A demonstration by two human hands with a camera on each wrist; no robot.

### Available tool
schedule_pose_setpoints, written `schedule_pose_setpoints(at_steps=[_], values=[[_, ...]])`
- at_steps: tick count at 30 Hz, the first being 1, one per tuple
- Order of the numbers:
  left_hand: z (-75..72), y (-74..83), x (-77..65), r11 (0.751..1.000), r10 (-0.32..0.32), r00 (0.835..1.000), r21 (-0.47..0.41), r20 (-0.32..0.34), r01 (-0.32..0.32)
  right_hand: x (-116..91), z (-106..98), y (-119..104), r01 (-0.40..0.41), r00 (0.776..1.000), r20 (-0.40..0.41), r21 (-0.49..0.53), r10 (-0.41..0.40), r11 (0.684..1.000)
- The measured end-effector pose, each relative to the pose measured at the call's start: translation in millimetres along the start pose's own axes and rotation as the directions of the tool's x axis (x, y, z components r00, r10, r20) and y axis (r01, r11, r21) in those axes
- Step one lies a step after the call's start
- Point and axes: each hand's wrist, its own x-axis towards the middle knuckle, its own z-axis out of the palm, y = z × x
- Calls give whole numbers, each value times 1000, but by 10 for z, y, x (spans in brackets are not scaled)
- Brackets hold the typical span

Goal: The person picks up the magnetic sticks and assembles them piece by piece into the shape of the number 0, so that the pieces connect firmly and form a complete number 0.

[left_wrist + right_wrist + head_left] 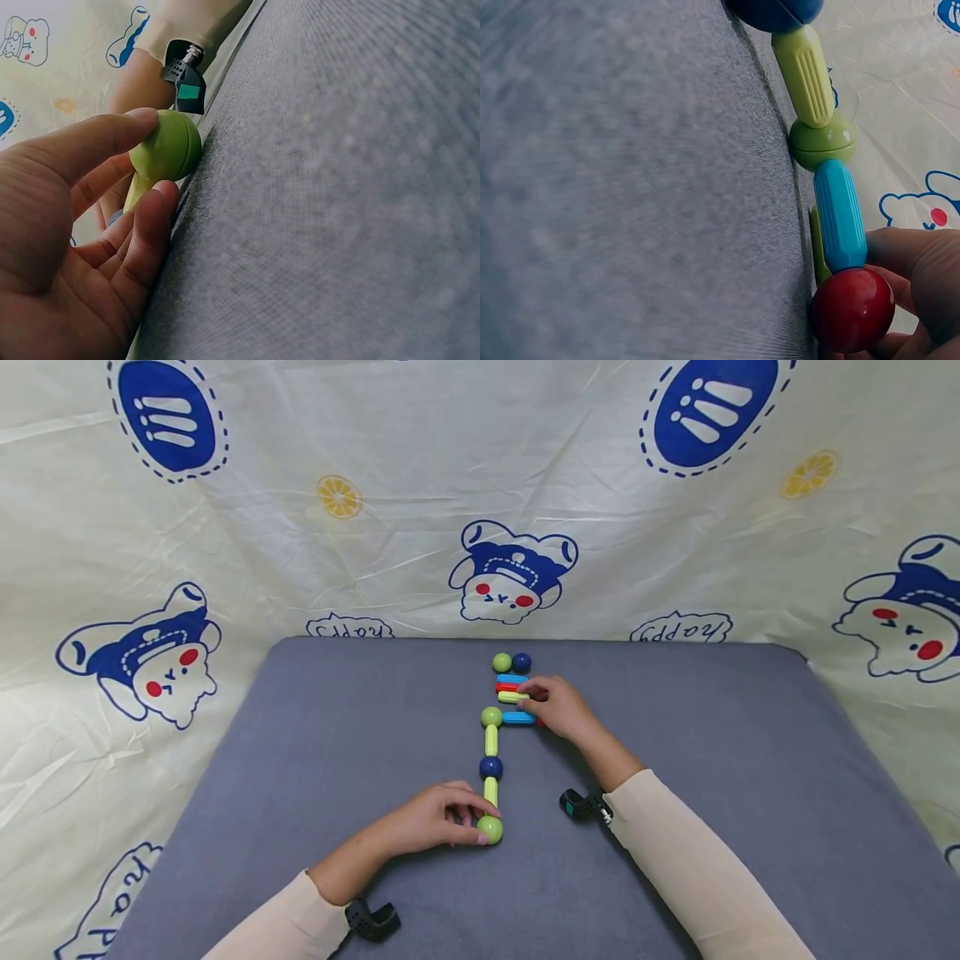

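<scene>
A chain of magnetic balls and rods lies on the grey table. At its near end my left hand pinches a green ball between thumb and fingers. From there a yellow-green rod, a dark blue ball, another yellow-green rod and a second green ball run away from me. A blue rod branches right to a red ball, mostly hidden by my right hand in the head view. Just beyond the branch, my right hand pinches the right end of a loose yellow-green rod.
Past that loose rod lie a red rod and a blue rod. Behind them sit a green ball and a dark blue ball. A patterned cloth hangs along the table's far edge.
</scene>
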Motion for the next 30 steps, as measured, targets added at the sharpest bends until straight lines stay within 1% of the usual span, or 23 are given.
schedule_pose_setpoints(at_steps=[5,11,18,23,30], values=[[-11,-5,-5,1000,1,1000,5,1,-1,38,-1,-41,-17,1000,19,-15,17,1000],[-16,2,-11,1000,-11,1000,4,6,11,73,-6,-79,-33,999,32,-76,35,997],[-16,3,-10,1000,8,1000,16,28,-8,72,-12,-111,-31,999,34,-125,35,992],[-17,14,-13,1000,-3,999,22,32,2,77,-16,-92,-51,998,30,-121,55,991],[-6,24,-17,999,-21,1000,26,13,20,36,-67,-55,-67,998,1,-54,68,996]])
